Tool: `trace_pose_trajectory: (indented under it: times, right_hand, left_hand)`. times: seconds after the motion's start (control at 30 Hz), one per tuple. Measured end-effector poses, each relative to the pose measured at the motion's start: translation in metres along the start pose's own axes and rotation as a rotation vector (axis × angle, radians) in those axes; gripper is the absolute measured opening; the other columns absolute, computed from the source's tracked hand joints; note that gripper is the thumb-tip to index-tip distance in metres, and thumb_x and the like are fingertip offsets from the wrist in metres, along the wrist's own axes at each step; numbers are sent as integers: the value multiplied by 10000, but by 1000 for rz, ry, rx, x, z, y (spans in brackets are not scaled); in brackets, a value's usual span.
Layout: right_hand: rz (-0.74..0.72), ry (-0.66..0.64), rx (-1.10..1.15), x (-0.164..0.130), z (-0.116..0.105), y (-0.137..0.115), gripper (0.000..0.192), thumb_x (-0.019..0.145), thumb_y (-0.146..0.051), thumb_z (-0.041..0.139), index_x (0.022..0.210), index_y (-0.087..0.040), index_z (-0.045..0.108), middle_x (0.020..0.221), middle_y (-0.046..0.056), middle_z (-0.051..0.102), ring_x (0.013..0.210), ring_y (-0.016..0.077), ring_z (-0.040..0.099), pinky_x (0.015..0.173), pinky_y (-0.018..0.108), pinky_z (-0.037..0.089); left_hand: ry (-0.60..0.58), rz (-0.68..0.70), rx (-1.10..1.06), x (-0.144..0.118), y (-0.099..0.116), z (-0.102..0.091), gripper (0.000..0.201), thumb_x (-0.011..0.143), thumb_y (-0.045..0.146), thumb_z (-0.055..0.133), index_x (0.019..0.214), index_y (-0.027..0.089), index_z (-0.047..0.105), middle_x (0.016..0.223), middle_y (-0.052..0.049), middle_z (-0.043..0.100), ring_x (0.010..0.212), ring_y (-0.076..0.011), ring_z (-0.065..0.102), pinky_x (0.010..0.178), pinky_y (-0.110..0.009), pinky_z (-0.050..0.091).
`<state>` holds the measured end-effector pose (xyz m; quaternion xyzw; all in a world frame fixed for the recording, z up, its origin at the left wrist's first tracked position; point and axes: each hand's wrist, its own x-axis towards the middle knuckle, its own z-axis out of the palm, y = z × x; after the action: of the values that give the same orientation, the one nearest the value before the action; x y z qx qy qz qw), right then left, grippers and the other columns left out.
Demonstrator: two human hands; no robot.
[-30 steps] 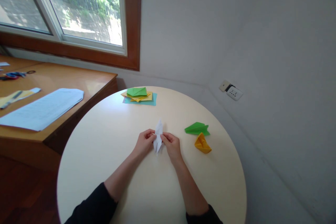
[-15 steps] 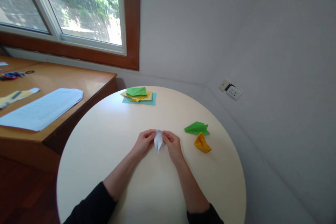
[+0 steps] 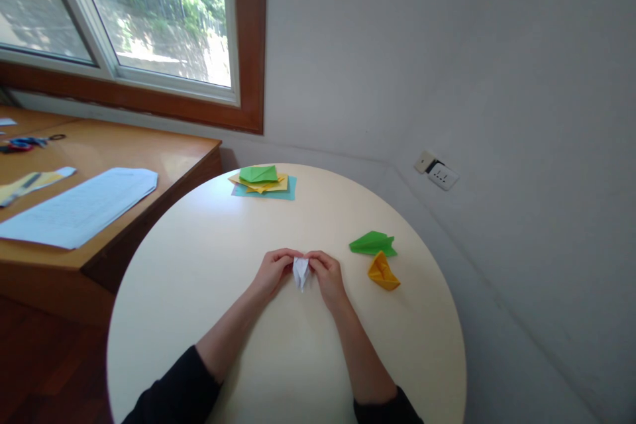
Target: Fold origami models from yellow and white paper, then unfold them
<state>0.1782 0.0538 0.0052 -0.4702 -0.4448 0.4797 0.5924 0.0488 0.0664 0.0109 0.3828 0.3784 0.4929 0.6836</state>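
A stack of paper [image 3: 263,182] lies far back on the round table [image 3: 199,265]. The left hand [image 3: 272,271] and right hand [image 3: 326,274] pinch a small white paper [image 3: 301,271] between them, mid-table. A green paper shape [image 3: 372,243] and a yellow one [image 3: 383,271] sit just right.

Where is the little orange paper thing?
In the head view, the orange folded paper lies on the round table, just right of the right hand and touching the green folded paper behind it.
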Motion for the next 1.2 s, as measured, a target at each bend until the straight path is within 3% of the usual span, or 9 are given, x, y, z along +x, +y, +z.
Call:
trace_pose_trajectory:
  times: [0.17, 0.33, 0.5, 0.67, 0.87, 1.2]
  right_hand:
    - [-28, -14, -72, -2, 0, -2, 128, 620, -221, 542, 596, -184, 662, 592, -12, 621, 587, 123, 516, 590, 242, 400]
    - [-34, -29, -58, -3, 3, 1, 87, 624, -244, 609, 664, -177, 645, 668, 3, 641, 645, 141, 567, 637, 261, 442]
    - [-5, 30, 9, 0, 6, 8, 252, 613, -262, 652, 852, -186, 630, 691, -3, 639, 644, 141, 585, 625, 261, 466]
    - [-51, 5, -42, 1, 5, 12, 163, 663, -319, 635, 715, -165, 637, 710, 23, 647, 660, 144, 582, 647, 269, 464]
    - [-88, 21, -73, 0, 5, 14, 196, 682, -347, 628, 723, -156, 636, 694, 29, 641, 645, 141, 575, 627, 264, 462]
    - [-107, 97, -137, -3, 9, 11, 240, 694, -397, 608, 697, -158, 627, 659, 27, 630, 619, 142, 566, 589, 258, 457]
  left_hand:
    - [45, 58, 117, -1, 0, 1, 157, 606, 230, 573, 630, 115, 677, 648, -59, 659, 647, -152, 561, 648, -261, 415]
    - [83, 90, 245, -3, 3, 2, 208, 597, 245, 636, 756, 114, 670, 651, -36, 645, 606, -134, 549, 588, -244, 403]
    - [87, 208, 279, -2, 4, 1, 275, 609, 259, 651, 845, 119, 651, 597, 15, 566, 561, -102, 512, 556, -225, 390]
    - [72, 261, 315, -1, 3, 0, 267, 632, 277, 656, 850, 123, 636, 581, 14, 568, 550, -104, 512, 552, -227, 399]
    - [66, 253, 308, -3, 5, 1, 184, 638, 283, 651, 744, 133, 647, 726, -54, 668, 675, -156, 592, 651, -268, 452]
    - [115, 253, 313, -2, 0, 0, 174, 631, 304, 664, 675, 138, 636, 657, -36, 646, 628, -144, 571, 610, -249, 436]
